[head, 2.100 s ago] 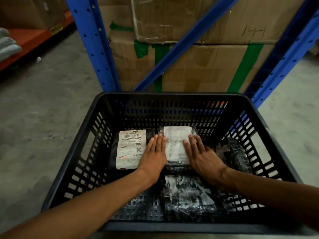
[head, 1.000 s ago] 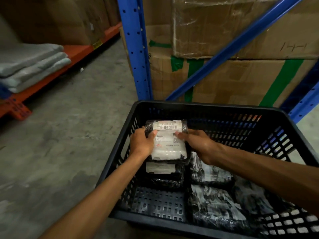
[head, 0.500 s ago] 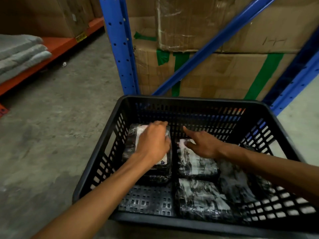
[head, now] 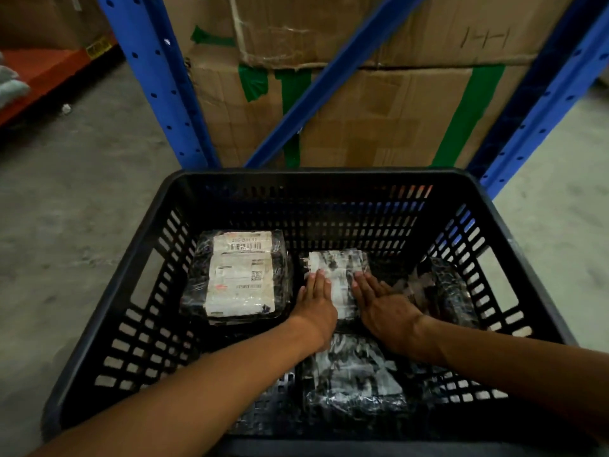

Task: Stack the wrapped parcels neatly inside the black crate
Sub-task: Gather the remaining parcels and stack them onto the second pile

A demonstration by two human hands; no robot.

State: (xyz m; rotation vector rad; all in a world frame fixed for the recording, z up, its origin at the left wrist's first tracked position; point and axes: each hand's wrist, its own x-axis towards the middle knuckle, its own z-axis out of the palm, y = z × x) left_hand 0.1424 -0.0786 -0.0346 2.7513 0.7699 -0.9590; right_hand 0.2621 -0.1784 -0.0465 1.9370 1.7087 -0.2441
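The black slotted crate (head: 316,175) sits on the floor below me. A plastic-wrapped parcel with a white shipping label (head: 242,275) lies in its far left part, on top of another parcel. Beside it, a middle parcel (head: 337,270) lies flat. My left hand (head: 316,308) and my right hand (head: 384,308) rest palm down on its two sides, fingers straight. A dark wrapped parcel (head: 354,380) lies near the front. Another dark parcel (head: 443,291) leans against the right wall.
Blue rack uprights (head: 155,80) and a diagonal brace (head: 329,77) stand right behind the crate, with taped cardboard boxes (head: 379,110) between them. An orange shelf (head: 43,67) runs at the far left. Grey concrete floor (head: 66,209) surrounds the crate.
The labelled parcel was lifted by both hands and set down on the left stack. My left hand then left it, and both hands now press on the middle parcel.
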